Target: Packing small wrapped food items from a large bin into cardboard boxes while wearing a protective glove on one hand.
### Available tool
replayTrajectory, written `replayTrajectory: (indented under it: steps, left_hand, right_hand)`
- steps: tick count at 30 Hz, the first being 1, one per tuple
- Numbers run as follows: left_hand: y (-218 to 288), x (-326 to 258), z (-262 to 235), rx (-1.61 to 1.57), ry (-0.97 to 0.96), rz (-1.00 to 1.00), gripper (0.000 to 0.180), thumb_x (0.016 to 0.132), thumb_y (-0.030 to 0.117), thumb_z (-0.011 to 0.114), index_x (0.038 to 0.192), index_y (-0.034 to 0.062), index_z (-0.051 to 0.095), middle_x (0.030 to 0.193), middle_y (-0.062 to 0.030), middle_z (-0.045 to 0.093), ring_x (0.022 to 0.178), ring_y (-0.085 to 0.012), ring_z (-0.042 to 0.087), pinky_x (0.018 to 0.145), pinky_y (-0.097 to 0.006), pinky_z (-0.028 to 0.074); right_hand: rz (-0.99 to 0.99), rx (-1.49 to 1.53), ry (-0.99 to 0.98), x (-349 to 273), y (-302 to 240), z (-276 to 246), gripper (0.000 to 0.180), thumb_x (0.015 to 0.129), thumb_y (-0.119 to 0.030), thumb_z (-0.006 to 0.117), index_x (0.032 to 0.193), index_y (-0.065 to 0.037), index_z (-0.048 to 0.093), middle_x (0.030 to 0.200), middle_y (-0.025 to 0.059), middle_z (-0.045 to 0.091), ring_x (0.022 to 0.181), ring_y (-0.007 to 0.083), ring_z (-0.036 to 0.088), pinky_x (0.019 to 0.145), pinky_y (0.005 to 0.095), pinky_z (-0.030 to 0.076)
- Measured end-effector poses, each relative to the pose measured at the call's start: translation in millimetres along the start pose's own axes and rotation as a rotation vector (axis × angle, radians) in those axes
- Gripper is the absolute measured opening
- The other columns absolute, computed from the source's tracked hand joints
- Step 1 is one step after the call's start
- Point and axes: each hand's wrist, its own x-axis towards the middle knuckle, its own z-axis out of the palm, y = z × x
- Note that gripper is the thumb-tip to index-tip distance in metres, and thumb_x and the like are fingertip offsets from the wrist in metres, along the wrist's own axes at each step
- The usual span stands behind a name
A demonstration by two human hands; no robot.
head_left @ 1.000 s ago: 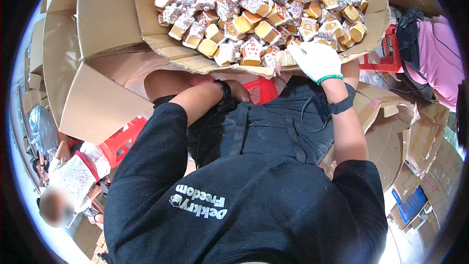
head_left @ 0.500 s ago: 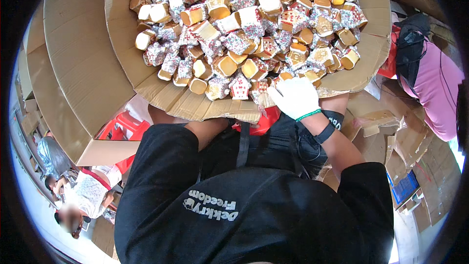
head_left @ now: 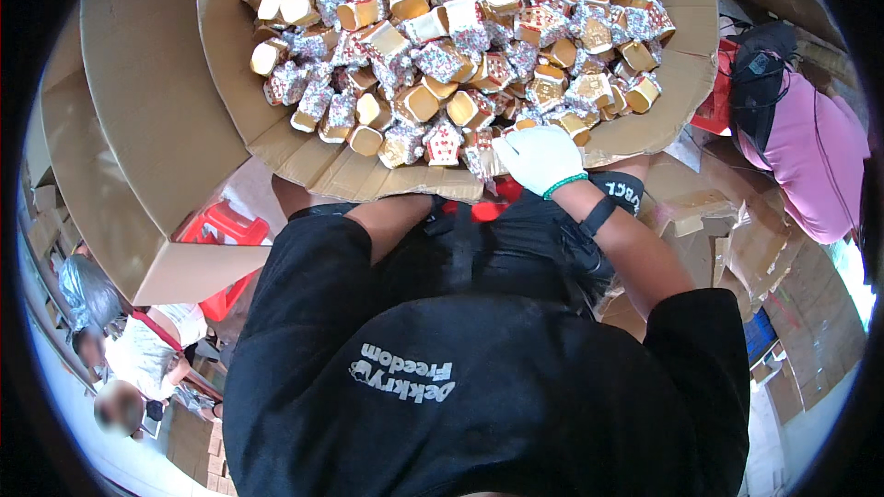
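My right hand (head_left: 541, 160), in a white knit glove with a green cuff, is at the near edge of a big round cardboard tray (head_left: 331, 173). Its fingers are bent together over the rim, touching or close beside a sprinkle-covered house piece (head_left: 481, 153); whatever they grip is hidden. Heaped in the tray are many small house-shaped pieces (head_left: 419, 103) with tan bases, red-and-white walls and speckled coatings. One red-and-white house (head_left: 443, 144) faces up near the rim. My left forearm (head_left: 394, 224) goes under the tray's edge, which hides the hand.
A tall cardboard box (head_left: 138, 120) stands left, with a red plastic stool (head_left: 226, 225) beside it. Other people sit lower left. A person in pink (head_left: 815, 156) is at the right, near a black bag (head_left: 762, 64). Flattened cardboard (head_left: 686, 207) lies on the right floor.
The whole view has shifted slightly, so the tray appears a little higher and further left. My right hand stays at the same rim spot, its fingers slightly turned toward the left.
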Motion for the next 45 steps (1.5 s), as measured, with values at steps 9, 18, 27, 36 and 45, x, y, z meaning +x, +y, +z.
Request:
replayTrajectory:
  steps: [9, 18, 27, 36, 45]
  left_hand:
    - [-22, -9, -8, 0.107, 0.125, 0.15, 0.055, 0.089, 0.048, 0.062, 0.124, 0.007, 0.064, 0.129, -0.0113, 0.063, 0.119, -0.0252, 0.057, 0.107, -0.04, 0.039]
    - [4, -23, -7, 0.481, 0.158, -0.324, 0.066, 0.082, 0.057, 0.067, 0.127, 0.0085, 0.063, 0.134, -0.0139, 0.06, 0.127, -0.0297, 0.052, 0.111, -0.041, 0.035]
    - [37, -79, 1, 0.171, 0.196, -0.719, 0.065, 0.087, 0.054, 0.063, 0.129, 0.0038, 0.061, 0.122, -0.02, 0.066, 0.117, -0.0321, 0.06, 0.101, -0.039, 0.045]
    - [184, -181, 7, 0.354, 0.534, -0.45, 0.049, 0.092, 0.032, 0.063, 0.128, 0.0003, 0.058, 0.114, -0.0243, 0.066, 0.108, -0.0387, 0.063, 0.096, -0.045, 0.048]
    - [245, -183, -22, 0.641, 1.13, -0.452, 0.026, 0.089, 0.02, 0.066, 0.109, 0.0019, 0.066, 0.101, -0.0177, 0.066, 0.1, -0.0344, 0.062, 0.09, -0.041, 0.049]
  right_hand:
    - [0.047, 0.096, 0.033, -15, -13, -1, 0.034, 0.097, -0.035, 0.047, 0.088, -0.012, 0.071, 0.083, 0.0129, 0.07, 0.074, 0.0339, 0.066, 0.067, 0.0469, 0.051]
    - [0.082, -0.099, 0.163, -3, 4, 9, 0.026, 0.099, -0.028, 0.046, 0.102, -0.014, 0.067, 0.089, 0.0099, 0.068, 0.079, 0.031, 0.067, 0.066, 0.0438, 0.053]
    - [0.061, 0.162, 0.38, -46, -9, 16, 0.043, 0.098, -0.041, 0.047, 0.104, -0.007, 0.071, 0.103, 0.0168, 0.07, 0.095, 0.0357, 0.065, 0.085, 0.0444, 0.051]
    - [0.089, 0.322, 0.555, -80, -6, 3, 0.028, 0.094, -0.025, 0.059, 0.107, -0.004, 0.07, 0.107, 0.016, 0.07, 0.1, 0.0338, 0.066, 0.09, 0.0426, 0.051]
    - [0.12, 0.364, 0.452, -59, -1, 1, 0.037, 0.096, -0.037, 0.051, 0.105, -0.007, 0.071, 0.104, 0.0164, 0.07, 0.097, 0.0362, 0.065, 0.086, 0.0445, 0.051]
